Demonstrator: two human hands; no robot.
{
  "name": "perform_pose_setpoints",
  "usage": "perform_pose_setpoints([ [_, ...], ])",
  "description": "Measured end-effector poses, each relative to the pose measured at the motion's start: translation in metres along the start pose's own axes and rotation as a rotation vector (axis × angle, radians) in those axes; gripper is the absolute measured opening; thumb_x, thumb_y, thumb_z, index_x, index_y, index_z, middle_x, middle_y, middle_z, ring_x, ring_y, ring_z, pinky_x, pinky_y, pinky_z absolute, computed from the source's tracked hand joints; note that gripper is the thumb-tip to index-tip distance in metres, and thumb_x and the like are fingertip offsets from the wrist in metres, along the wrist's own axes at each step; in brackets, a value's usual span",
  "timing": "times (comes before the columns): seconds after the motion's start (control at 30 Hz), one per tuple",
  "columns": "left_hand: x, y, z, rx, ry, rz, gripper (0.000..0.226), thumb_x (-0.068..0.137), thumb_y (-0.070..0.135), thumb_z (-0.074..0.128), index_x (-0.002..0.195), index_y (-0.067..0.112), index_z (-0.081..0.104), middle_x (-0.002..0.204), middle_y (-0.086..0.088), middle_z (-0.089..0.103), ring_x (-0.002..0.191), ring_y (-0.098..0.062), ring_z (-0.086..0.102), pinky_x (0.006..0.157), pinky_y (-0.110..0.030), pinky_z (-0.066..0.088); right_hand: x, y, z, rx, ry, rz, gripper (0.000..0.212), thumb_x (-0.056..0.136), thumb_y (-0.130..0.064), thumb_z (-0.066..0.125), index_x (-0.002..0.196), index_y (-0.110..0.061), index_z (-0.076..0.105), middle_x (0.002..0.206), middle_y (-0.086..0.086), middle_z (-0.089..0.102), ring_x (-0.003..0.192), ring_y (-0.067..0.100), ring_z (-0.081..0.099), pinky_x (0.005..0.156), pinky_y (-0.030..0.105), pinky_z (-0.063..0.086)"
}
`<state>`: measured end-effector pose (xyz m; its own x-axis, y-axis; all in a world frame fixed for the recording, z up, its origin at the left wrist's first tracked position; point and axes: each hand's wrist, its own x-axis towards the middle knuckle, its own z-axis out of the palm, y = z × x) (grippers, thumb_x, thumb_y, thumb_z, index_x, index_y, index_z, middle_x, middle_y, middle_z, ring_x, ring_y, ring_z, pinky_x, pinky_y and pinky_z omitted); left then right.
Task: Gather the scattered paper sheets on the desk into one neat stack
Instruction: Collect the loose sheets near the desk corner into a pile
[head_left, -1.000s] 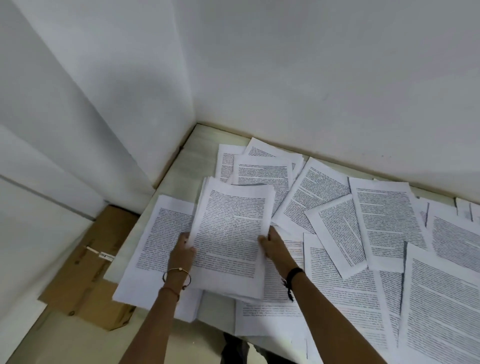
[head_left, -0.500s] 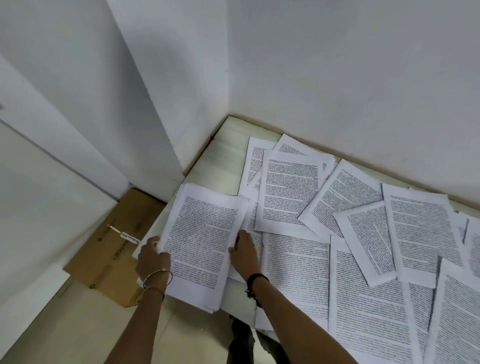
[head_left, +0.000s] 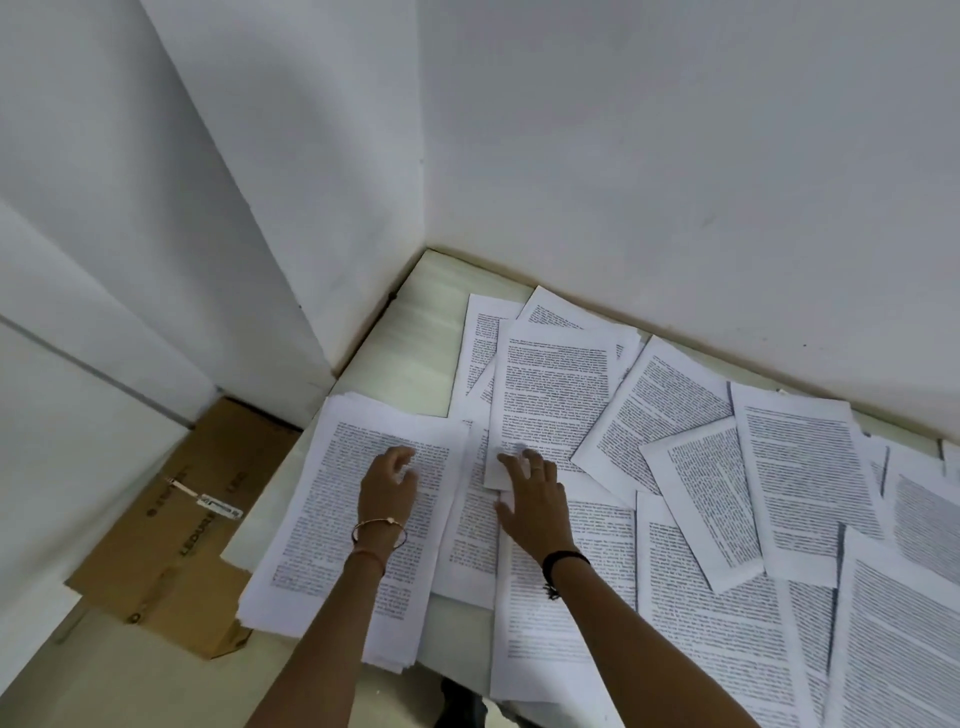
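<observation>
Sheets of white paper printed with black text are only partly gathered. A thick pile of them, the stack, lies at the left end of the pale wooden desk. Its edges are fanned and its near corner hangs over the front rim. Many loose sheets lie overlapped at odd angles across the rest of the desk, out to the right border of the view. By my judgement most of the collecting is yet to do, and so is the squaring of the pile.

The left hand is over the top page of the stack, fingers loosely curled and gripping nothing; whether it presses down I cannot tell. The right hand is spread flat on the papers just beside the stack. Its fingertips touch the near edge of an upright top sheet, as if about to draw it in.

A brown cardboard box lies flat on the floor to the left, below the white walls.
</observation>
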<state>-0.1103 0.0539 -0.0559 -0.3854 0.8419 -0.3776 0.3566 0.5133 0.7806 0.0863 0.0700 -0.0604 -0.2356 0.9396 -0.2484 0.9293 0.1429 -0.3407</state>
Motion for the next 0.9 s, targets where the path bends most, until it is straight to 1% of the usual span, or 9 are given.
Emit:
perform_pose_setpoints([
  [0.17, 0.029, 0.031, 0.038, 0.072, -0.18, 0.024, 0.045, 0.087, 0.006, 0.057, 0.131, 0.005, 0.048, 0.137, -0.014, 0.048, 0.127, -0.027, 0.045, 0.105, -0.028, 0.034, 0.013, 0.017, 0.011, -0.162, -0.049, -0.023, 0.096, 0.055, -0.031, 0.081, 0.14, -0.014, 0.041, 0.145, 0.022, 0.042, 0.126, 0.04, 0.05, 0.09, 0.049, 0.051],
  [0.27, 0.05, 0.044, 0.048, 0.137, -0.199, 0.029, 0.048, 0.089, 0.013, 0.056, 0.135, 0.004, 0.043, 0.141, -0.016, 0.042, 0.131, -0.028, 0.041, 0.111, -0.031, 0.03, 0.028, 0.023, 0.007, -0.163, -0.033, -0.052, 0.089, 0.055, -0.023, 0.077, 0.138, -0.01, 0.046, 0.144, 0.02, 0.044, 0.122, 0.037, 0.054, 0.088, 0.044, 0.053],
  [0.37, 0.074, 0.055, 0.054, 0.212, -0.191, 0.015, 0.052, 0.092, 0.022, 0.054, 0.138, 0.003, 0.038, 0.143, -0.018, 0.039, 0.133, -0.03, 0.037, 0.114, -0.035, 0.027, 0.043, 0.038, -0.006, -0.15, -0.035, -0.01, 0.085, 0.058, -0.015, 0.079, 0.135, -0.006, 0.045, 0.136, 0.019, 0.054, 0.107, 0.032, 0.062, 0.073, 0.036, 0.056],
  [0.47, 0.104, 0.069, 0.064, 0.221, -0.228, -0.01, 0.046, 0.091, 0.03, 0.054, 0.126, 0.001, 0.048, 0.128, -0.024, 0.05, 0.12, -0.037, 0.049, 0.104, -0.044, 0.039, 0.06, 0.061, -0.019, -0.059, 0.029, 0.058, 0.081, 0.067, -0.002, 0.073, 0.138, -0.007, 0.035, 0.133, 0.019, 0.054, 0.105, 0.032, 0.062, 0.062, 0.036, 0.057],
  [0.53, 0.12, 0.078, 0.072, 0.19, -0.248, -0.031, 0.047, 0.09, 0.037, 0.054, 0.119, 0.0, 0.05, 0.118, -0.026, 0.056, 0.111, -0.039, 0.055, 0.098, -0.046, 0.045, 0.069, 0.071, -0.025, -0.013, 0.088, 0.096, 0.075, 0.075, 0.002, 0.065, 0.142, -0.007, 0.033, 0.136, 0.018, 0.05, 0.11, 0.032, 0.058, 0.062, 0.037, 0.058],
  [0.63, 0.129, 0.102, 0.085, 0.153, -0.309, -0.063, 0.068, 0.088, 0.057, 0.042, 0.134, 0.007, 0.043, 0.135, -0.017, 0.05, 0.122, -0.031, 0.049, 0.106, -0.038, 0.037, 0.082, 0.078, -0.031, -0.026, 0.117, 0.163, 0.073, 0.079, 0.003, 0.06, 0.146, -0.007, 0.032, 0.142, 0.019, 0.045, 0.116, 0.033, 0.053, 0.071, 0.038, 0.056],
  [0.73, 0.129, 0.125, 0.099, 0.108, -0.448, -0.043, 0.086, 0.08, 0.073, 0.025, 0.138, 0.012, 0.041, 0.14, -0.013, 0.047, 0.127, -0.029, 0.046, 0.109, -0.037, 0.034, 0.086, 0.077, -0.028, -0.059, 0.071, 0.055, 0.074, 0.074, 0.003, 0.058, 0.143, -0.007, 0.036, 0.147, 0.021, 0.039, 0.12, 0.036, 0.05, 0.082, 0.042, 0.051],
  [0.83, 0.13, 0.145, 0.111, 0.023, -0.512, -0.056, 0.081, 0.076, 0.074, 0.034, 0.131, 0.016, 0.05, 0.136, -0.009, 0.054, 0.123, -0.027, 0.052, 0.108, -0.04, 0.037, 0.084, 0.086, -0.027, -0.098, -0.043, -0.086, 0.068, 0.084, -0.032, 0.055, 0.143, -0.005, 0.036, 0.152, 0.019, 0.032, 0.13, 0.036, 0.042, 0.099, 0.049, 0.044],
  [0.9, 0.127, 0.158, 0.118, -0.099, -0.563, -0.135, 0.064, 0.078, 0.062, 0.056, 0.126, 0.02, 0.052, 0.132, 0.0, 0.055, 0.115, -0.019, 0.055, 0.101, -0.033, 0.041, 0.079, 0.097, -0.033, -0.061, -0.107, -0.154, 0.091, 0.086, -0.073, 0.024, 0.149, -0.007, 0.025, 0.159, 0.012, 0.016, 0.144, 0.028, 0.021, 0.114, 0.045, 0.023],
])
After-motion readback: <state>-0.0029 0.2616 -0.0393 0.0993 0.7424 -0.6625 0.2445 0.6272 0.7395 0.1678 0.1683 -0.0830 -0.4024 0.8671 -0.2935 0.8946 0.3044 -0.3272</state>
